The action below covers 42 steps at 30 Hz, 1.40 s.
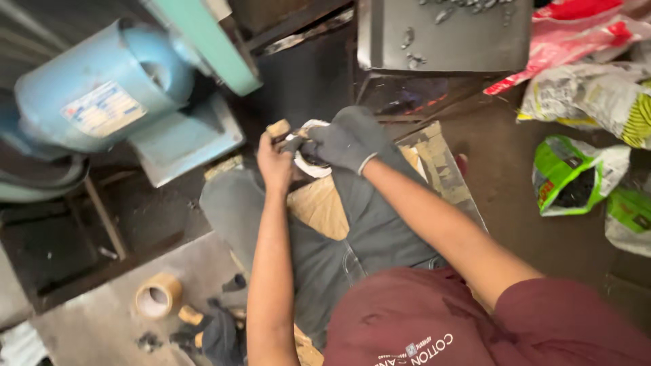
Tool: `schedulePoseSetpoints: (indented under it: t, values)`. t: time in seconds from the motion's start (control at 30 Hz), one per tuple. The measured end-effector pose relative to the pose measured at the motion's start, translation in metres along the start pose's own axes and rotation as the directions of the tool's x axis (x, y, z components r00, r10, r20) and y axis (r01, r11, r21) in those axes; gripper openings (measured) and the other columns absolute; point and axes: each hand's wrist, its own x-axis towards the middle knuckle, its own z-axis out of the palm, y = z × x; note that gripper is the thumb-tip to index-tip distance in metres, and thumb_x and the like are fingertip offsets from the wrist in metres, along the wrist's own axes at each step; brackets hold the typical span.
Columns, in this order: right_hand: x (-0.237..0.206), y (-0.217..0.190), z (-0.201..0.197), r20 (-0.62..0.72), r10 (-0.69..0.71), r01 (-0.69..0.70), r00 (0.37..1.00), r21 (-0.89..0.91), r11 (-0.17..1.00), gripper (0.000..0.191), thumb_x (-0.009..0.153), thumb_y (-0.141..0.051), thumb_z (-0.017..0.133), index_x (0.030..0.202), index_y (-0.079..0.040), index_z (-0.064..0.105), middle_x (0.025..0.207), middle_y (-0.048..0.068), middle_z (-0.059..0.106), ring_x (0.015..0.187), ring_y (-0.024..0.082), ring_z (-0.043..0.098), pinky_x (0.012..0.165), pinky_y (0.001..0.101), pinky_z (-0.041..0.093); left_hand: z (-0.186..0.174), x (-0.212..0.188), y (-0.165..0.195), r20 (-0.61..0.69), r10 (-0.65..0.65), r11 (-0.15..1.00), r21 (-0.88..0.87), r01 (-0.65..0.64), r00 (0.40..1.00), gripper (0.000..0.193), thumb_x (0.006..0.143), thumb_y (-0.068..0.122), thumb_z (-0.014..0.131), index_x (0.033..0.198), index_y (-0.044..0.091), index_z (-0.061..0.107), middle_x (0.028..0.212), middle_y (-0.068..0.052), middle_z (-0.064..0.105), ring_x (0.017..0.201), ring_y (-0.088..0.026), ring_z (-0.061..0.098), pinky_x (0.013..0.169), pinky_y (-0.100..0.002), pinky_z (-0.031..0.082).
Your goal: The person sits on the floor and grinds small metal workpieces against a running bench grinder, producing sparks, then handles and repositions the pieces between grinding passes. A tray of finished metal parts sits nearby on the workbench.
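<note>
Tape roll: a brown packing-tape roll lies flat on the grey floor, well left of the white ring, nearest the camera.
Hands: the bare left hand pinches a small tan block; the grey-gloved right hand is clenched round the white ring.
Ring: held between both hands over the knees, above a cardboard sheet.
Bags: green-and-white bags lie right of the ring, a red-and-white one beyond.
Motor: a blue motor with a pale rectangular label stands left of the ring.
</note>
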Motion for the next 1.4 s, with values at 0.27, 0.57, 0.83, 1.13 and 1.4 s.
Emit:
schedulePoseSetpoints:
  t: [0.27,0.57,0.83,1.13,1.4]
  values:
    - [0.017,-0.034,-0.050,0.113,-0.211,0.146,0.971,0.415,0.898,0.023,0.097,-0.029,0.068,0.104,-0.007,0.073,0.086,0.010,0.075,0.075,0.023,0.073,0.066,0.0356,0.055,-0.014,0.000,0.045,0.032,0.099,0.961,-0.264,-0.087,0.995,0.049,0.086,-0.011,0.072,0.131,0.001,0.055,0.121,-0.004,0.065,0.108,-0.015,0.070,0.090,-0.027,0.058]
    - [0.087,-0.022,0.007,0.080,0.013,-0.040,0.997,0.356,0.934,0.039,0.101,-0.043,0.065,0.104,-0.004,0.071,0.075,0.008,0.071,0.065,0.014,0.067,0.060,0.0327,0.052,-0.038,0.047,-0.025,0.002,-0.254,0.956,-0.150,0.252,0.967,0.033,0.098,0.025,0.059,0.116,0.000,0.071,0.091,-0.003,0.066,0.074,-0.011,0.058,0.065,-0.027,0.046]
    - [0.129,0.007,0.016,-0.018,-0.013,0.019,1.000,0.423,0.906,0.042,0.095,-0.044,0.071,0.100,-0.002,0.073,0.077,0.008,0.071,0.071,0.017,0.063,0.066,0.0342,0.056,-0.008,0.063,0.019,0.218,-0.216,0.633,-0.711,0.307,0.952,0.061,0.093,0.033,0.054,0.148,0.007,0.047,0.142,-0.003,0.061,0.129,-0.012,0.061,0.107,-0.029,0.049]
    - [0.069,0.007,0.008,0.127,-0.055,-0.001,0.990,0.405,0.914,0.038,0.097,-0.043,0.068,0.097,-0.004,0.071,0.081,0.007,0.071,0.073,0.016,0.070,0.066,0.0317,0.055,-0.023,0.019,0.008,0.072,-0.089,0.955,-0.278,0.105,0.993,0.049,0.098,0.019,0.055,0.141,-0.005,0.060,0.131,-0.009,0.068,0.118,-0.018,0.063,0.105,-0.028,0.047]
    - [0.121,0.017,0.026,0.119,0.159,-0.193,0.980,0.388,0.901,0.041,0.099,-0.039,0.075,0.088,0.000,0.072,0.073,0.011,0.065,0.073,0.012,0.056,0.063,0.0357,0.050,-0.006,0.052,-0.001,0.072,-0.398,0.761,-0.530,0.373,0.915,0.050,0.091,0.022,0.056,0.139,0.009,0.058,0.131,0.005,0.060,0.117,-0.008,0.059,0.095,-0.027,0.049]
